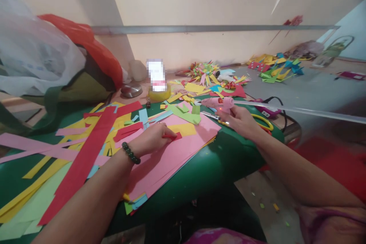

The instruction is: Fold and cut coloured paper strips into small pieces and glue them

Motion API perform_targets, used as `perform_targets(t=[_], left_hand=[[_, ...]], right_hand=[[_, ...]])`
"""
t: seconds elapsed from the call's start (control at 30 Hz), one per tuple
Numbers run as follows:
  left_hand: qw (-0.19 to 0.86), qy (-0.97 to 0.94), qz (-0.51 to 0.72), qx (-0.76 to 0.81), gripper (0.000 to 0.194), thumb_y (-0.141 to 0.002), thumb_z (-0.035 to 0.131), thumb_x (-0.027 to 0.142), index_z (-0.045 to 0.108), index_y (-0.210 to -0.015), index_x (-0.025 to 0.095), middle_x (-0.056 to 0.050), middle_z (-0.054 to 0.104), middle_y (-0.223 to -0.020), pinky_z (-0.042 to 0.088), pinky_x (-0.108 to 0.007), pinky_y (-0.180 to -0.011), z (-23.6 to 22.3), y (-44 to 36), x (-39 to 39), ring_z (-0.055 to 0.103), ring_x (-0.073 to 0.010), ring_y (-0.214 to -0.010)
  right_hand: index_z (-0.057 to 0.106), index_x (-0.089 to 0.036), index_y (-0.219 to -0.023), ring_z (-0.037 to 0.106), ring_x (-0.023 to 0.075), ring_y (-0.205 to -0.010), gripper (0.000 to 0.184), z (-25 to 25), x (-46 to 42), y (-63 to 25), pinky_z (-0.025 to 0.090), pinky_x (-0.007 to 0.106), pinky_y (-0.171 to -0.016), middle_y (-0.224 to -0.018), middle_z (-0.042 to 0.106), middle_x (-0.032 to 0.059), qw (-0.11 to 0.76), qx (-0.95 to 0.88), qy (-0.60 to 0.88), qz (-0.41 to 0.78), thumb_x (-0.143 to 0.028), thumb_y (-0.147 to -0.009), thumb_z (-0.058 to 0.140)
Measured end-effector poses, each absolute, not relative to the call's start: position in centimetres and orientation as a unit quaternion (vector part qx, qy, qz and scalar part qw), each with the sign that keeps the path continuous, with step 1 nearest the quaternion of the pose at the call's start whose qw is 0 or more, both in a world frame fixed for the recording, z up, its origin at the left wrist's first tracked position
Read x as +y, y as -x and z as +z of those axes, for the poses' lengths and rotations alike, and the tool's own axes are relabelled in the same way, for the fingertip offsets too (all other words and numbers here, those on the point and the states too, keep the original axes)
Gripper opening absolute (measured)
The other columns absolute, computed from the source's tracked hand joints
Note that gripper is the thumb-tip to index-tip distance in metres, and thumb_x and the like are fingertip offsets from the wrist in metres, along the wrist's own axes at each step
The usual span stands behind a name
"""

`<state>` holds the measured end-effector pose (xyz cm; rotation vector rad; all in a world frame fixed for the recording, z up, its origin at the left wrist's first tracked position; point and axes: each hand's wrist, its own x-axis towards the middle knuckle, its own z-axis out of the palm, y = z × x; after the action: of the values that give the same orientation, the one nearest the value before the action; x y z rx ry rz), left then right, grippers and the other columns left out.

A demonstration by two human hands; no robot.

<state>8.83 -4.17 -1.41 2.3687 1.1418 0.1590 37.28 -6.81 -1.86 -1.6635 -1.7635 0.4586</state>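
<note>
My left hand (pixel 156 136), with a dark bead bracelet at the wrist, pinches a small red paper piece (pixel 177 136). Beneath it lie a yellow paper strip (pixel 185 129) and a stack of pink paper sheets (pixel 166 164). To the right, my right hand (pixel 238 120) is wrapped round a pink hot glue gun (pixel 219 103), whose nozzle points left. A long clear glue stick (pixel 303 111) runs out of its back. Scissors (pixel 211 115) lie just below the gun, their handles partly hidden by my right hand. Green paper scraps (pixel 183 112) rest on the stack.
Coloured paper strips (pixel 85 160) cover the left of the green table (pixel 225 156). Behind stand a lit phone (pixel 156 74) against a yellow tape roll (pixel 160 94), a round metal tin (pixel 131 90) and fringed paper pompoms (pixel 206 70). Bags (pixel 57 45) fill the left back.
</note>
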Motion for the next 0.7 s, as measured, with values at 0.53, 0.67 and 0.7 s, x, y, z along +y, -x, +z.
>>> perform_targets(t=[0.53, 0.67, 0.7], left_hand=[[0.404, -0.729, 0.221, 0.507, 0.025, -0.066, 0.067, 0.039, 0.069, -0.070, 0.015, -0.001, 0.064, -0.062, 0.041, -0.025, -0.055, 0.2, -7.8, -4.1, 0.055, -0.0140, -0.060], [0.438, -0.706, 0.237, 0.504, 0.025, -0.065, 0.069, 0.039, 0.069, -0.069, 0.015, -0.001, 0.064, -0.061, 0.041, -0.024, -0.054, 0.3, -8.1, -4.4, 0.055, -0.0136, -0.060], [0.445, -0.703, 0.238, 0.501, 0.025, -0.065, 0.069, 0.039, 0.069, -0.069, 0.014, -0.001, 0.063, -0.061, 0.041, -0.024, -0.053, 0.4, -8.1, -4.4, 0.054, -0.0132, -0.059]], right_hand=[[0.053, -0.019, -0.066, 0.055, 0.0193, -0.065, 0.038, -4.2, -7.2, -37.2, 0.030, 0.027, -0.056, -0.067, 0.059, 0.0060, 0.168, -0.694, 0.699, 0.034, -0.049, -0.088, 0.042], [0.057, -0.018, -0.069, 0.058, 0.0206, -0.069, 0.040, -4.1, -7.1, -37.3, 0.029, 0.027, -0.054, -0.073, 0.063, 0.0079, 0.122, -0.692, 0.712, 0.023, -0.050, -0.090, 0.042], [0.057, -0.018, -0.069, 0.059, 0.0209, -0.069, 0.041, -4.0, -7.1, -37.3, 0.029, 0.028, -0.054, -0.074, 0.064, 0.0081, 0.111, -0.690, 0.715, 0.017, -0.050, -0.090, 0.043]])
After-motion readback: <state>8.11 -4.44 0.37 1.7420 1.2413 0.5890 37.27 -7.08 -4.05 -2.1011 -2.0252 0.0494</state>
